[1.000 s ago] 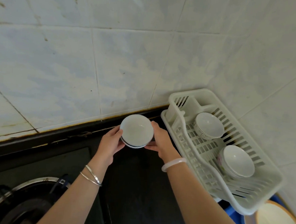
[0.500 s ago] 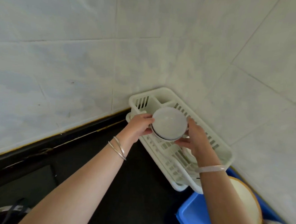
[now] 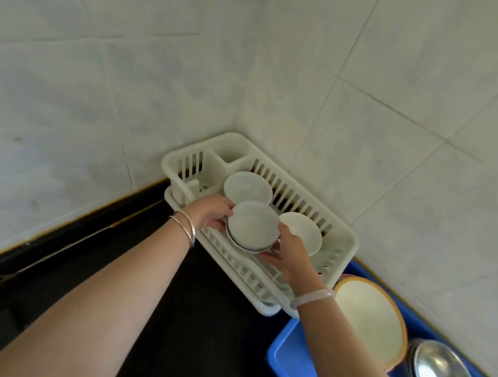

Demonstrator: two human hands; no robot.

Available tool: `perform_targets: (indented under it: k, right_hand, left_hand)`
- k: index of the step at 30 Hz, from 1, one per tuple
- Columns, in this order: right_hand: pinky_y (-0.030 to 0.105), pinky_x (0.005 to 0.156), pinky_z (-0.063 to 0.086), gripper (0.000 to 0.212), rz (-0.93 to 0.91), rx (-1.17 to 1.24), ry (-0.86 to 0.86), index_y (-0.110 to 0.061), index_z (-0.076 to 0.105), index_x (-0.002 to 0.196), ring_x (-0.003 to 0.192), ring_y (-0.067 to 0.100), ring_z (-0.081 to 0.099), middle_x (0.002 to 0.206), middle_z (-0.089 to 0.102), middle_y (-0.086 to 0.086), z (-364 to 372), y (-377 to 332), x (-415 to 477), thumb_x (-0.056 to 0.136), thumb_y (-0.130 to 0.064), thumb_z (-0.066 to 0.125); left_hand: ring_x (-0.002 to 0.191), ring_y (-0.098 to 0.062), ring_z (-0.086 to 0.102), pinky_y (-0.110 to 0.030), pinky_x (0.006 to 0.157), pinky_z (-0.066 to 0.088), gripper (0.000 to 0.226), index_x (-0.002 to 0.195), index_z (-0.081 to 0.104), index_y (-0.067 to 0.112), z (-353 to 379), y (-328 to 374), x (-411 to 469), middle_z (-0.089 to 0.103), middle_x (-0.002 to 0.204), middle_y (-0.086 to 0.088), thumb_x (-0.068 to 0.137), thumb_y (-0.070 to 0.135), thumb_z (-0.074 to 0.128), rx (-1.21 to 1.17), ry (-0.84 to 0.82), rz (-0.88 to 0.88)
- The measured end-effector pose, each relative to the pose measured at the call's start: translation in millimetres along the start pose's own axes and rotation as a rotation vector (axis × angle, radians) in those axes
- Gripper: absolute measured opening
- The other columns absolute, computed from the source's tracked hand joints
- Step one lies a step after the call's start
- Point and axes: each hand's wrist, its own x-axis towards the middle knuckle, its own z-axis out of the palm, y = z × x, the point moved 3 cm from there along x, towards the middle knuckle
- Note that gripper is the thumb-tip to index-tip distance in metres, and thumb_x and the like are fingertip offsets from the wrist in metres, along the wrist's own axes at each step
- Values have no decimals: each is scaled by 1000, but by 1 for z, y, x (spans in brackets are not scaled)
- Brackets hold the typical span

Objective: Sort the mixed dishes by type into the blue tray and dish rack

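A small stack of white bowls (image 3: 253, 225) with a dark rim line is held between my left hand (image 3: 211, 210) and my right hand (image 3: 289, 253), just over the front part of the white plastic dish rack (image 3: 342, 237) in the tiled corner. Two more white bowls lie in the rack: one at the back (image 3: 248, 186) and one at the right (image 3: 305, 231). The blue tray (image 3: 288, 362) sits at the lower right. It holds a cream plate with a brown rim (image 3: 369, 316) and a shiny metal dish (image 3: 442, 373).
The rack and tray rest on a black countertop (image 3: 199, 316) that meets pale tiled walls (image 3: 132, 79) on two sides. The rack has a slotted cutlery compartment (image 3: 193, 170) at its back left.
My view has swung right, off the stove. Both hands have carried the stacked bowls from the counter's back edge to the rack and lowered them between the two bowls there.
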Motion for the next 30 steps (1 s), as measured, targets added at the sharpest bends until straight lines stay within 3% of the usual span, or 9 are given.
perform_targets:
  k: [2,4,6,7,14,18,23,26,30]
  right_hand:
    - [39,64,57,42,-7,-2,-4,-9,43,128,75,24,58,110,53,16,0,2,4,96,-35,48]
    - [39,65,57,39,-15,-21,-2,-6,46,123,77,25,59,102,55,13,-1,3,7,96,-34,48]
    - [36,63,57,41,-8,-27,-5,-3,47,122,85,28,61,108,56,16,-1,6,10,96,-34,48]
    - [36,63,58,41,0,-25,-8,-3,47,122,91,30,61,113,55,18,0,8,11,96,-34,48]
    - [37,68,58,33,52,-62,-28,-9,42,114,84,27,61,118,53,17,0,17,14,96,-36,48]
    - [36,66,56,46,109,-128,-68,-9,45,125,76,24,61,121,55,16,-2,16,11,94,-43,47]
    - [37,71,53,39,88,-230,-73,-11,46,117,80,23,58,94,56,7,-1,14,4,96,-43,42]
    - [40,82,53,32,33,-299,-41,-12,45,110,90,27,59,85,53,5,1,10,-7,97,-40,40]
    - [46,95,48,39,-96,-306,-55,-3,54,123,109,39,59,111,62,21,-8,-11,-42,99,-29,41]
  left_hand:
    - [120,-32,51,-32,90,46,40,126,51,-3,2,1,8,56,120,-18,89,-13,38,28,17,1]
    - [100,-28,60,-21,72,51,36,116,57,-3,5,3,12,62,105,-15,87,-16,39,47,13,-4]
    - [70,-17,55,-14,44,49,26,85,61,4,7,4,16,59,79,-6,86,-15,43,61,17,-23]
    - [64,-15,52,-16,39,48,29,74,58,9,7,4,19,55,72,-4,86,-13,44,68,23,-39]
    - [70,-21,52,-32,65,47,25,69,49,10,4,-5,40,53,75,-8,87,-7,44,169,65,-100]
    - [95,-32,54,-39,79,46,11,89,50,5,4,-6,45,53,98,-16,91,0,41,190,105,-99]
    - [104,-39,58,-47,91,49,25,106,58,-4,7,-7,46,60,110,-26,88,6,44,301,166,-32]
    - [104,-37,58,-43,92,48,22,99,59,-3,8,-7,40,62,106,-23,89,8,43,406,226,37]
    - [99,-34,58,-38,86,44,24,94,60,-1,9,5,18,63,101,-18,94,15,43,490,305,115]
